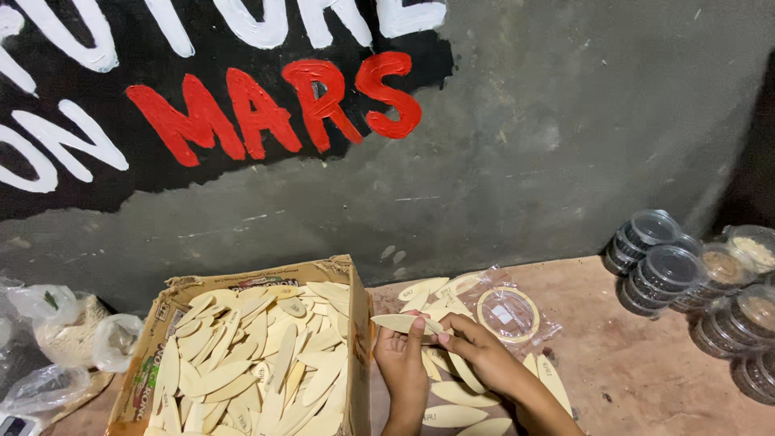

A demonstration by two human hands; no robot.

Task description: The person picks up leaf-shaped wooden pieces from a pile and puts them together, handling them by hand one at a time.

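In front of you a grey wall (565,145) with painted lettering rises behind the desk (638,371), where an open cardboard box (153,339) full of pale leaf-shaped wooden pieces (266,363) sits at the left and stacked lidded cups (670,270) at the right. More pieces lie loose by a clear plastic bag (508,311). Your left hand (401,363) and right hand (476,347) meet beside the box, fingers (416,329) clamped on one wooden piece (400,322) held flat above the loose ones.

Open brown carton (161,323) left; black painted wall sign (121,105) above.
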